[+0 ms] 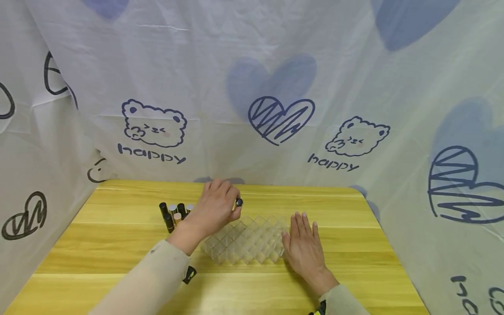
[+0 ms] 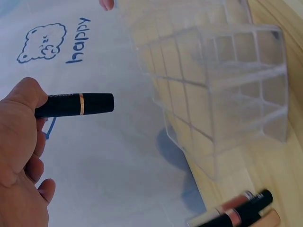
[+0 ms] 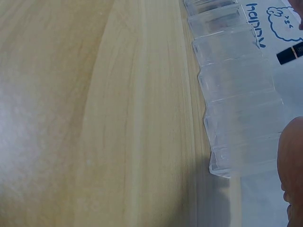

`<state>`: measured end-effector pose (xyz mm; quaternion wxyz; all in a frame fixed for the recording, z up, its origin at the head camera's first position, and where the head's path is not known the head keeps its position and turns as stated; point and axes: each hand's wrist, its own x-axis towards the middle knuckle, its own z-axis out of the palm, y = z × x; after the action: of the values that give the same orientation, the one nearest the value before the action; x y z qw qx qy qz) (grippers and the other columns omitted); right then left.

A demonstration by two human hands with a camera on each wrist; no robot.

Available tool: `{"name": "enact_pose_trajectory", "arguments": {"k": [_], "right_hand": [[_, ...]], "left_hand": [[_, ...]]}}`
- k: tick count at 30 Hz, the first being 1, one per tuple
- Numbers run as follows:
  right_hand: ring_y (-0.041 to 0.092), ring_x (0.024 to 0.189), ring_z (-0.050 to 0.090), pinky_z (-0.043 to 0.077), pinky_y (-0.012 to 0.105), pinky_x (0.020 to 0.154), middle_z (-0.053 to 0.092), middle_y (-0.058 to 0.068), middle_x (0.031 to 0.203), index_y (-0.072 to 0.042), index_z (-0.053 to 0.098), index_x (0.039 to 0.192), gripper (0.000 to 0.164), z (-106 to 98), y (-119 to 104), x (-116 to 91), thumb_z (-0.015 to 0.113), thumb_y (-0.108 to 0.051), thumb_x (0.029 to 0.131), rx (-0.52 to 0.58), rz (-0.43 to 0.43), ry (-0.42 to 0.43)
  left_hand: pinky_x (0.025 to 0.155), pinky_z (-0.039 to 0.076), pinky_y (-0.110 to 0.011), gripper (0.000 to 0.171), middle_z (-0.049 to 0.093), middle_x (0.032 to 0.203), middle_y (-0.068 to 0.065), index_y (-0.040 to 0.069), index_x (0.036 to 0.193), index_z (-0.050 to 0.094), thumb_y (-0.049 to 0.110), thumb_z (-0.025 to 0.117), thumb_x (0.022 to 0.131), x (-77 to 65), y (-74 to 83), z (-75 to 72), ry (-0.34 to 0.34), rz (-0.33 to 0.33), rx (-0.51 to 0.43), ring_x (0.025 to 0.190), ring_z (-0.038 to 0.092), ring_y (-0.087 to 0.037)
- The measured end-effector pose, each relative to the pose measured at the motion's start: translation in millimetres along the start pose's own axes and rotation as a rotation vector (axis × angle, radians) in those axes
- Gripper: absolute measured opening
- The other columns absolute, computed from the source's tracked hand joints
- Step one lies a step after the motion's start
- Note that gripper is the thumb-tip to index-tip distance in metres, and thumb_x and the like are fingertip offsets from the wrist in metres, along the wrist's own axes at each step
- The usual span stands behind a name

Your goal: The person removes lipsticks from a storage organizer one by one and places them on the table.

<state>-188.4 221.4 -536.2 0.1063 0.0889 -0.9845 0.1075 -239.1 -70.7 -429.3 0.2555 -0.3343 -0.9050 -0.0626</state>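
Note:
A black lipstick tube (image 2: 97,103) with a thin gold band is pinched between the thumb and fingers of my left hand (image 1: 215,209). In the head view that hand is over the far left part of a clear plastic organizer (image 1: 252,240) with rows of diamond-shaped compartments. The tube's dark end (image 1: 239,202) points toward the camera there. At the organizer's right end, my right hand (image 1: 305,253) lies with its fingers straight, its thumb close against the side wall. The right wrist view catches only part of this hand (image 3: 291,165), beside the organizer's long row of cells (image 3: 236,80).
Several cosmetic tubes (image 1: 168,221), black, silver and pink-gold, stand on the wood-grain table (image 1: 130,253) left of the organizer, partly behind my left forearm. A white cloth (image 1: 220,144) printed with hearts and bears hangs behind the table's back edge and along both sides.

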Motion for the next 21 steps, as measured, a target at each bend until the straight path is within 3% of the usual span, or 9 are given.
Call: {"name": "enact_pose_trajectory", "arguments": {"k": [11,21], "right_hand": [[0.040,0.161,0.021,0.015,0.064,0.127,0.030,0.023,0.170,0.007,0.034,0.160,0.066,0,0,0,0.041,-0.040,0.114,0.008,0.005,-0.004],[0.040,0.161,0.020,0.015,0.064,0.127,0.030,0.023,0.170,0.007,0.033,0.160,0.066,0,0,0,0.042,-0.039,0.114,0.006,0.004,-0.006]], "left_hand": [[0.085,0.038,-0.045,0.027,0.061,0.101,-0.007,0.007,0.103,0.065,0.028,0.078,0.092,-33.1,-26.0,-10.2,0.044,-0.022,0.011,0.097,0.048,-0.030],[0.082,0.036,-0.044,0.022,0.060,0.098,-0.007,0.007,0.099,0.064,0.024,0.073,0.092,-65.4,-47.5,-24.9,0.034,-0.091,0.003,0.095,0.048,-0.030]]}}
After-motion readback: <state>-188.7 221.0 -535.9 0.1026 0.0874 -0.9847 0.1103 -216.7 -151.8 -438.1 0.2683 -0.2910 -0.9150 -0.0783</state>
